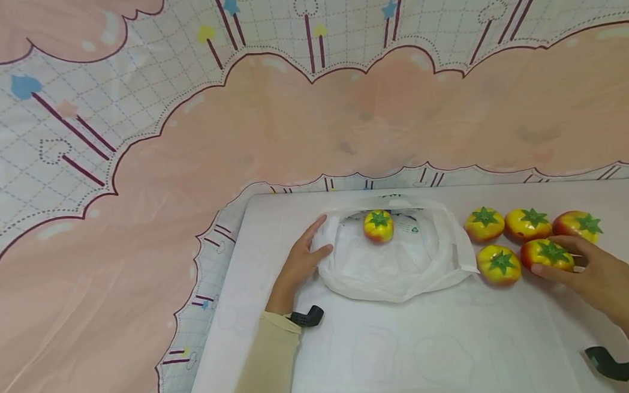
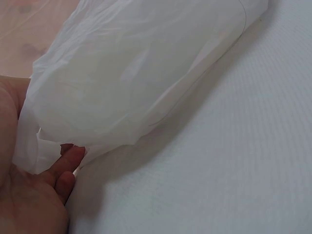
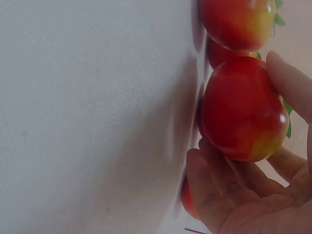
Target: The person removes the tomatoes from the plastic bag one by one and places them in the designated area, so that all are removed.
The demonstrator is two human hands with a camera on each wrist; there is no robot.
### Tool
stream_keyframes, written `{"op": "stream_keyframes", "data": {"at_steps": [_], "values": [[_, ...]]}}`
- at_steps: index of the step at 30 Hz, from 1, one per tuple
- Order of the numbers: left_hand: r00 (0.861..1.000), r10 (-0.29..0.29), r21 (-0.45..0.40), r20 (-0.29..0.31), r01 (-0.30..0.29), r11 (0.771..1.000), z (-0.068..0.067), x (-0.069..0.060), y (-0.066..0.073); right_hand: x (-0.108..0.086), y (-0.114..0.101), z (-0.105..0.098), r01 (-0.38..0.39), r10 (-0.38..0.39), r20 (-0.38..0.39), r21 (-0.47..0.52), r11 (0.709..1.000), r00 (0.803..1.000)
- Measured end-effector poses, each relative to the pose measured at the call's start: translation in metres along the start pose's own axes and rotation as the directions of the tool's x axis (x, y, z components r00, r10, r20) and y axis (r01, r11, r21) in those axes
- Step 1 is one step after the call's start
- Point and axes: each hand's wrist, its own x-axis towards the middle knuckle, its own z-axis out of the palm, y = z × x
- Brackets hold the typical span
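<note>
A white plastic bag lies on the table with its mouth spread, and one red-and-yellow toy tomato with a green leaf top sits inside. My left hand holds the bag's left edge; in the left wrist view the plastic passes between thumb and fingers. Right of the bag, my right hand grips another toy tomato from its right side, thumb on the near side. The right wrist view shows that tomato's red underside between thumb and fingers, close to the tabletop.
More toy tomatoes stand around the held one: a left one, and a back row with one at left, one in the middle and one at right. A patterned cloth hangs behind the white table.
</note>
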Motion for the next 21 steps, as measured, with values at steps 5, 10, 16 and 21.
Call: {"op": "stream_keyframes", "data": {"at_steps": [5,10,16,21], "values": [[1.000,0.000,-0.010,0.001,0.000,1.000,-0.0005,-0.0004,-0.0015,-0.0017,0.0012,0.0018,-0.002,0.002,0.011,0.010,1.000,1.000],[1.000,-0.002,-0.012,0.006,0.002,1.000,-0.0010,-0.0009,-0.0022,-0.0040,0.0031,0.0040,0.002,-0.002,0.009,0.009,1.000,1.000],[1.000,0.004,-0.008,0.013,-0.004,1.000,-0.0024,-0.0017,-0.0023,-0.0060,0.0052,0.0060,0.004,-0.004,0.015,0.007,1.000,1.000],[1.000,0.004,-0.009,0.014,-0.004,1.000,-0.0032,-0.0022,-0.0028,-0.0073,0.0066,0.0080,-0.003,0.003,0.017,0.012,1.000,1.000]]}}
